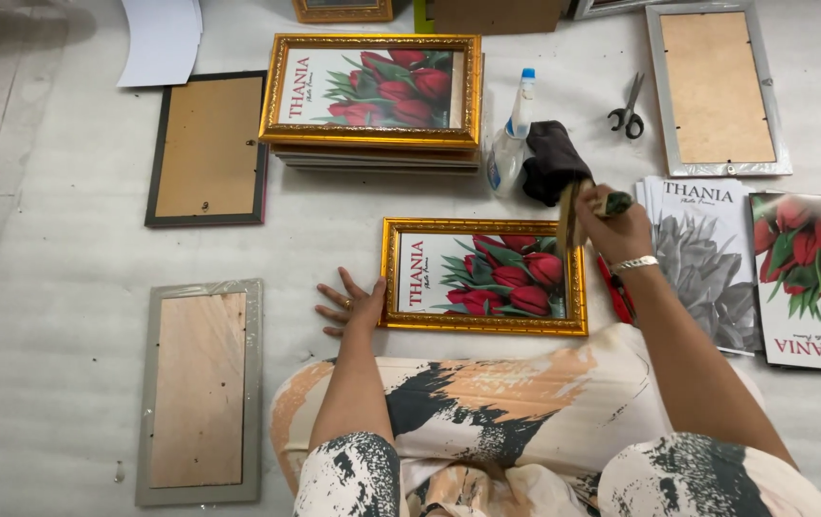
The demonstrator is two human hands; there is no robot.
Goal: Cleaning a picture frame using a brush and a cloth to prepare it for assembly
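Two bare hands were at work over a pale padded floor covering (66,191).

Right hand (618,228), centre right: fingers closed around the handle of a brush (571,213), whose pale bristles hung over the upper right corner of the gold frame. A metal bracelet (634,262) sat on the wrist.

Left hand (353,304), lower centre: fingers spread flat on the floor, thumb side touching the gold frame's left edge, holding nothing.

Gold frame (483,277), centre: ornate gilt moulding, lying face up, showing a print of red tulips with green leaves and a white band of red lettering at its left.

Stack of frames (372,96), upper centre: a matching gilt tulip frame on top.

Spray bottle (509,144) with a blue-and-white top, just right of the stack, beside a dark cloth (552,158).

Scissors (629,110), upper right, black-handled.

Silver frame (714,88), upper right, face down, brown backing showing.

Loose prints, right edge: a grey flower print (712,258) and a red tulip print (812,278), overlapping.

Dark frame (208,148), upper left, and grey frame (200,391), lower left: both face down.

White sheets (162,38), top left.

Red tool (615,289), just right of the gold frame, partly hidden by the arm; its kind could not be told.
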